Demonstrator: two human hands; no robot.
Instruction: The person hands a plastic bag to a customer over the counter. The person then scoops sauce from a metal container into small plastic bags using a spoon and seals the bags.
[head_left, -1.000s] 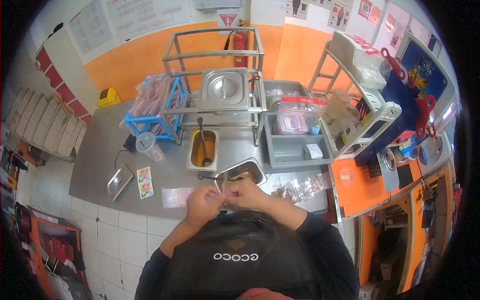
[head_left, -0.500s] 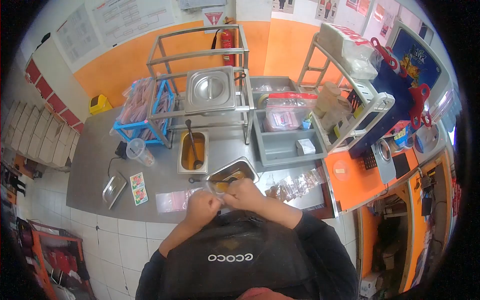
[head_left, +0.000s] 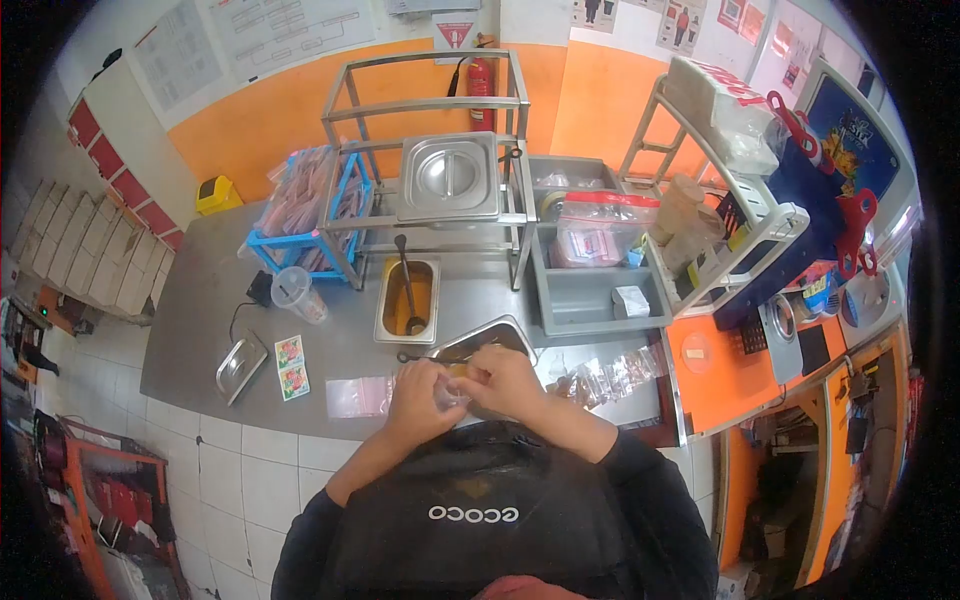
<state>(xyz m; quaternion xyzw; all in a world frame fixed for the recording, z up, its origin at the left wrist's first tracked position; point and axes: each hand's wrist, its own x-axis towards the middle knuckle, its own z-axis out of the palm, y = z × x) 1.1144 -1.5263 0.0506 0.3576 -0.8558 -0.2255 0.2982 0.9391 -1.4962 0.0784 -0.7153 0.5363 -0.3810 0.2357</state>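
Close in front of my apron, a small clear plastic bag (head_left: 452, 394) is between my two hands. My left hand (head_left: 418, 402) is wrapped around its side, fingers curled. At the bag's top, my right hand (head_left: 508, 382) pinches it with fingers pressed together. Just beyond the hands stands a tilted steel pan (head_left: 515, 332) of brownish-yellow sauce, partly hidden by them, with a dark-handled ladle (head_left: 425, 359) across its rim. A second steel pan (head_left: 381, 325) of orange-brown sauce holds another ladle (head_left: 404, 265). Flat pinkish plastic bags (head_left: 355, 397) lie left of my left hand.
Filled small packets (head_left: 610, 378) lie at the right of the steel table. A metal rack (head_left: 428, 118) bears a lidded pan (head_left: 447, 178). Around it are a blue basket (head_left: 290, 250), a plastic cup (head_left: 298, 294), a steel lid (head_left: 241, 368) and a grey divided tray (head_left: 600, 310).
My hands have shifted on the bag: the left now wraps its side instead of pinching close beside the right. The whole view has swung slightly left, moving the scene rightward.
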